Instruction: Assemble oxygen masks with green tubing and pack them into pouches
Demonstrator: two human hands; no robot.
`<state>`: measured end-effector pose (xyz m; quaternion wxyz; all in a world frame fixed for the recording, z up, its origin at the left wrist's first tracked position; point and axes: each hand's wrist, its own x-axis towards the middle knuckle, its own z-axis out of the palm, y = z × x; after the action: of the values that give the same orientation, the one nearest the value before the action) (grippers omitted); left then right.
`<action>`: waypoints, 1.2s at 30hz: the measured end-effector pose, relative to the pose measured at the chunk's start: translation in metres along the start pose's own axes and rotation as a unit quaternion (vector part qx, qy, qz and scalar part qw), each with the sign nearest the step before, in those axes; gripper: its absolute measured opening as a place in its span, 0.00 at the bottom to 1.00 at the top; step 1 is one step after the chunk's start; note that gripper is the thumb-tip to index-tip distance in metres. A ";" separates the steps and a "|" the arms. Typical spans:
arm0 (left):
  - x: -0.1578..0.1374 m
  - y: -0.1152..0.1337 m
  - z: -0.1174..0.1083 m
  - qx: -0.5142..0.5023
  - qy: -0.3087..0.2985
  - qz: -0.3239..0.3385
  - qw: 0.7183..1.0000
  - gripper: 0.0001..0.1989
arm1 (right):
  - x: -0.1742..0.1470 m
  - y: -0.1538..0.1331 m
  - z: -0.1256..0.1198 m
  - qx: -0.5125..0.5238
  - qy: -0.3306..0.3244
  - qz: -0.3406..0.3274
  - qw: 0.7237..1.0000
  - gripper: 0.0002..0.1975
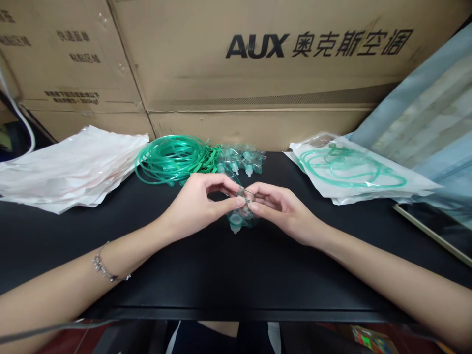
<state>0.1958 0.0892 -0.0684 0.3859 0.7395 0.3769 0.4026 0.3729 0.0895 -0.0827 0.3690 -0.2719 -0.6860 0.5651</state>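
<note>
Over the middle of the black table, I hold a clear green oxygen mask (236, 223) between both hands. My left hand (201, 204) pinches its upper part between thumb and fingers. From the other side, my right hand (285, 211) grips the same part, with the fingertips of both hands almost meeting. The mask's whitish connector points down toward me below the fingers. What lies right between the fingertips is small and partly hidden. Just beyond my hands are several more clear masks (249, 160), beside bright green straps (208, 160) and coiled green tubing (167, 160).
White packets (70, 167) are stacked on the left. On the right lie clear-fronted packets (354, 169) with green tubing inside, and a dark-screened device (438, 228). A large cardboard box (258, 83) stands along the back of the black table (236, 280).
</note>
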 end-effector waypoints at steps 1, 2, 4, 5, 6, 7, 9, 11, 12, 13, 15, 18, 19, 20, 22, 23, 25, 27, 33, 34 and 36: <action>0.000 0.000 0.000 -0.002 -0.003 -0.002 1.000 0.06 | 0.000 0.000 0.000 0.001 -0.002 -0.001 1.000 0.09; 0.001 -0.001 0.000 -0.006 -0.005 -0.004 1.000 0.06 | 0.000 0.001 -0.001 0.001 -0.002 0.000 1.000 0.09; 0.002 -0.001 -0.001 -0.012 -0.007 -0.010 1.000 0.06 | 0.001 0.001 -0.001 0.004 0.003 0.005 1.000 0.09; 0.002 -0.001 -0.001 -0.013 -0.007 -0.012 1.000 0.06 | 0.001 0.001 -0.001 0.005 0.009 0.009 1.000 0.09; 0.002 -0.001 0.000 -0.013 -0.004 -0.013 1.000 0.06 | 0.002 0.001 0.000 0.005 0.015 0.012 1.000 0.09; 0.002 -0.001 0.000 -0.014 -0.003 -0.014 1.000 0.06 | 0.002 0.000 0.000 0.003 0.022 0.015 1.000 0.09; 0.002 -0.001 0.001 -0.016 -0.001 -0.015 1.000 0.06 | 0.002 -0.001 0.002 -0.004 0.032 0.017 0.999 0.09; 0.002 0.000 0.002 -0.014 0.001 -0.015 1.000 0.06 | 0.002 -0.003 0.003 -0.007 0.038 0.019 0.999 0.09; 0.002 0.000 0.002 -0.008 0.001 -0.012 1.000 0.05 | 0.002 -0.003 0.004 -0.008 0.041 0.021 0.999 0.09; 0.002 0.001 0.003 -0.001 0.002 -0.008 1.000 0.05 | 0.002 -0.004 0.004 -0.008 0.044 0.023 0.999 0.09; 0.002 0.002 0.004 0.014 0.005 0.000 1.000 0.05 | 0.002 -0.004 0.004 -0.011 0.047 0.024 0.999 0.08; 0.002 0.003 0.005 0.015 0.007 -0.005 1.000 0.05 | 0.002 -0.003 0.003 -0.017 0.047 0.022 0.999 0.05; 0.002 0.003 0.005 0.008 0.006 -0.011 1.000 0.05 | 0.002 -0.003 0.003 -0.020 0.046 0.023 0.999 0.04; 0.002 0.003 0.005 -0.002 0.004 -0.017 1.000 0.06 | 0.002 -0.003 0.003 -0.022 0.044 0.024 0.998 0.03; 0.002 0.002 0.004 -0.024 -0.001 -0.027 0.999 0.06 | 0.002 -0.003 0.002 -0.026 0.042 0.024 0.998 0.02; 0.002 0.001 0.004 -0.033 -0.003 -0.031 0.999 0.06 | 0.002 -0.003 0.002 -0.027 0.040 0.024 0.999 0.02; 0.002 0.000 0.004 -0.046 -0.005 -0.038 0.998 0.06 | 0.002 -0.003 0.002 -0.026 0.038 0.025 0.999 0.02; 0.002 -0.001 0.004 -0.057 -0.005 -0.049 0.997 0.06 | 0.002 -0.003 0.001 -0.021 0.035 0.029 0.999 0.03; 0.003 -0.001 0.003 -0.067 0.010 -0.070 0.995 0.08 | 0.003 0.002 -0.004 0.009 0.013 0.024 1.000 0.06; 0.003 -0.001 0.003 -0.070 0.010 -0.071 0.995 0.08 | 0.003 0.002 -0.005 0.009 0.012 0.023 1.000 0.06; 0.002 -0.001 0.003 -0.076 0.012 -0.074 0.994 0.09 | 0.004 0.003 -0.006 0.006 0.018 0.027 0.999 0.07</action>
<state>0.1991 0.0911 -0.0701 0.4652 0.6736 0.4031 0.4091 0.3756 0.0964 -0.0840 0.3674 -0.2982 -0.6682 0.5742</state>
